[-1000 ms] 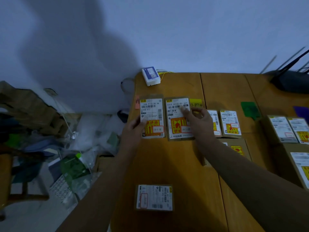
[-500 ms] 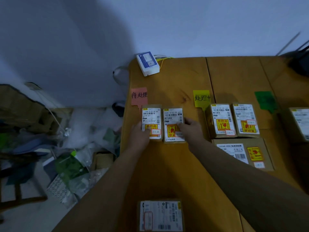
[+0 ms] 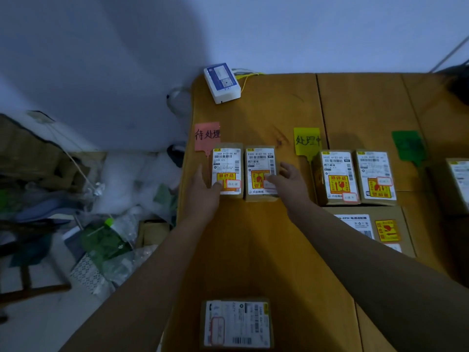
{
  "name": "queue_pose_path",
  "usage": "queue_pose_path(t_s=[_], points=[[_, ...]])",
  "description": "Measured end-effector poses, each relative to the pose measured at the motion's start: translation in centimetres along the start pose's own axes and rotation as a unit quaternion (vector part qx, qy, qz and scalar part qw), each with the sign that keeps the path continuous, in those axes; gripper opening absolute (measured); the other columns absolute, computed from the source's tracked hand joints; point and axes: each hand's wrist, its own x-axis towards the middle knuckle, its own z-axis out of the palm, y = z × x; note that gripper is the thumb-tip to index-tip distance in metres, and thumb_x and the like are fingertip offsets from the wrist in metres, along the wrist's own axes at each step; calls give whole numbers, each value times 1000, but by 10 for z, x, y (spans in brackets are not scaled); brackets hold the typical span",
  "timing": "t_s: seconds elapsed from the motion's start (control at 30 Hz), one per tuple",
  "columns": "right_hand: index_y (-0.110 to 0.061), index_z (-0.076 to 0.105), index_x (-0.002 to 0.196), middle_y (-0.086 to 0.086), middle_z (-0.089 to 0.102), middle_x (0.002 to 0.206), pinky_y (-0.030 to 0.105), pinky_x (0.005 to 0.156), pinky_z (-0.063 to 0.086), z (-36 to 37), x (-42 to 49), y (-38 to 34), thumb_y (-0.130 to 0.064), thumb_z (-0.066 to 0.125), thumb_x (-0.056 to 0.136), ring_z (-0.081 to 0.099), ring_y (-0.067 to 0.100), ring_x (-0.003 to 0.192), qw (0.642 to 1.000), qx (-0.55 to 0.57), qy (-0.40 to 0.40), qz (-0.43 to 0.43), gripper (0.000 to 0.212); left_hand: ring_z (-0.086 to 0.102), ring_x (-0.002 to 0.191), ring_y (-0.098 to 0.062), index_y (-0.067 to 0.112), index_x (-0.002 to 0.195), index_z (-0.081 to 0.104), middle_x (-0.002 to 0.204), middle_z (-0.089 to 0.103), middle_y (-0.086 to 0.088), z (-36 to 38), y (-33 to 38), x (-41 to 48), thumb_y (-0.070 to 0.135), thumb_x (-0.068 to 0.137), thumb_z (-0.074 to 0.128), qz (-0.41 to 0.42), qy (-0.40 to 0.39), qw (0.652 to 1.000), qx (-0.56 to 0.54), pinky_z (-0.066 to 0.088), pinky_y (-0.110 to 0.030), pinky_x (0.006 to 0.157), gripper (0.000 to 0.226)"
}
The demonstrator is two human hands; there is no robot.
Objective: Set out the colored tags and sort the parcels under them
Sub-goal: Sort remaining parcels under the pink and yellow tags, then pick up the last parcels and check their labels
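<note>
A pink tag (image 3: 206,134), a yellow tag (image 3: 306,140) and a green tag (image 3: 408,144) lie in a row on the wooden table (image 3: 253,250). Below the pink tag two small parcels lie flat side by side. My left hand (image 3: 203,189) grips the lower left corner of the left parcel (image 3: 226,161), thumb on its label. My right hand (image 3: 288,181) holds the right edge of the second parcel (image 3: 260,161). Two parcels (image 3: 337,171) (image 3: 375,171) lie under the yellow tag, with a larger box (image 3: 365,224) in front of them.
One more parcel (image 3: 237,323) lies near the table's front edge. Another parcel (image 3: 459,174) is cut off at the right. A white device (image 3: 222,82) with cables sits at the back left corner. Bags and clutter (image 3: 101,237) fill the floor beyond the table's left edge.
Both hands slid the two parcels toward me, uncovering the pink tag and the yellow tag's edge. The parcels now lie just below the pink tag. The view tilted down.
</note>
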Motion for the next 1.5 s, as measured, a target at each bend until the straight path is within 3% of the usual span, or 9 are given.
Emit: queue_pose_path(t_s=[0.2,0.4,0.73,0.83,0.93,1.03,1.17,1.37,1.5], points=[[-28,50,153,1,51,156,43,107,45,-27,-44,10,-27,78,95,48,20,140,996,-69,-31,-51,65,45,122,5,37,153,44,140,50,23,2,9,-75,31,97,70,91,41,995,-25,36,-10,92,62],[-23,67,132,-2,68,124,31,94,51,-45,-90,6,-21,78,94,62,17,121,993,-56,-71,-81,39,62,117,-2,23,143,58,130,68,6,6,22,-131,14,99,68,103,-23,989,-102,50,-13,95,46],[-17,69,129,9,70,125,38,93,56,-77,-156,34,-24,75,97,66,25,117,965,-123,-229,-41,33,55,133,-9,53,140,53,139,62,14,9,-57,-206,39,83,84,64,-121,989,48,46,-51,113,66],[-18,69,129,7,69,123,30,85,54,-81,-170,52,-25,75,97,65,26,117,956,-138,-256,-22,33,12,159,-29,50,162,7,171,21,3,7,-88,-215,65,68,84,91,-232,894,373,10,-62,127,123],[-20,67,132,0,67,119,26,80,51,-85,-178,67,-28,75,96,64,23,114,948,-173,-268,-8,37,4,160,-34,34,165,-6,173,11,-4,13,-104,-227,57,74,81,92,-246,817,514,-4,-68,123,129],[-27,53,149,3,57,141,26,79,47,-87,-183,78,-35,77,95,56,18,119,930,-225,-290,14,60,29,150,-32,26,161,20,159,36,-4,15,-106,-236,49,83,72,103,-164,860,473,25,-67,119,97],[-31,23,166,5,50,154,37,104,50,-89,-184,77,-36,82,90,56,26,134,920,-205,-333,26,96,43,133,-27,24,153,29,143,44,-5,12,-82,-239,65,71,76,91,-14,963,254,46,-47,104,103],[-17,54,145,15,71,126,51,96,63,-78,-182,43,-17,84,89,75,32,111,961,-36,-272,-32,63,43,128,-19,35,153,18,148,35,-1,-2,-27,-248,76,61,74,138,12,978,156,37,-31,95,116],[-16,61,138,7,79,117,39,85,66,-85,-174,16,-15,78,94,78,28,109,960,56,-264,-76,47,63,118,-3,37,157,33,145,55,8,-26,2,-243,42,101,62,142,-37,989,-12,61,-33,93,63]])
